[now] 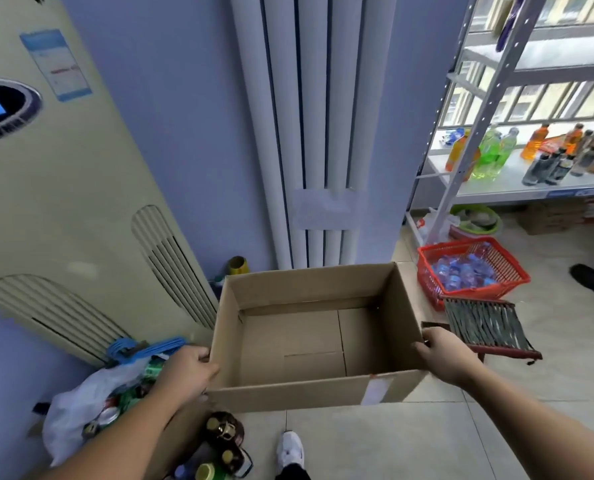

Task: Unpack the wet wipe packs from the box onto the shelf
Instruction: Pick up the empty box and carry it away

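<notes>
An open brown cardboard box (288,391) hangs in front of me above the tiled floor, and its inside shows only bare cardboard. My left hand (184,370) grips the box's left wall. My right hand (442,356) grips its right wall. No wet wipe packs are in view. The metal shelf (517,183) stands at the upper right, with several drink bottles on its white board.
A red basket (512,268) of water bottles sits on the floor by the shelf, with a small slatted stool (486,323) beside my right hand. A tall air conditioner (63,216) stands at left. A bulging white bag (81,410) and bottles lie below the box. A dark shoe (591,280) shows far right.
</notes>
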Available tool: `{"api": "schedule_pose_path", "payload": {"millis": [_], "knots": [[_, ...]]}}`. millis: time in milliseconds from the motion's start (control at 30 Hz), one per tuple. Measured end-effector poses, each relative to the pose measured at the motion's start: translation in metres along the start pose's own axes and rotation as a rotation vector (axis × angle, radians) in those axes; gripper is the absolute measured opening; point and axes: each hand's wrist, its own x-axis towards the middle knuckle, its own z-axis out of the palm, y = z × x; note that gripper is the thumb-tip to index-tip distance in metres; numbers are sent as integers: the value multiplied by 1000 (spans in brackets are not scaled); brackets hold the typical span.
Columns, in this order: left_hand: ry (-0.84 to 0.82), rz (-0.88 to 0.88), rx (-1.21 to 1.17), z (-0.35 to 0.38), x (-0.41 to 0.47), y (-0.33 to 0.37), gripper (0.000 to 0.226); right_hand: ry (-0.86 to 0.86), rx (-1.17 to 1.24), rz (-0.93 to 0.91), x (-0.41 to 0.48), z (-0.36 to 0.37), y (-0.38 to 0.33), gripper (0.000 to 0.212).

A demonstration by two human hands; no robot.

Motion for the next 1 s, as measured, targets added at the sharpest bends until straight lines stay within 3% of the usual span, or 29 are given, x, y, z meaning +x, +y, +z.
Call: {"api": "schedule_pose_path", "payload": {"millis": [567,1000], "knots": [[-90,-22,13,-21,221,57,12,-28,-27,170,175,-2,-66,22],[-80,-89,24,61,381,52,7,-68,30,244,352,55,-47,18]]}}
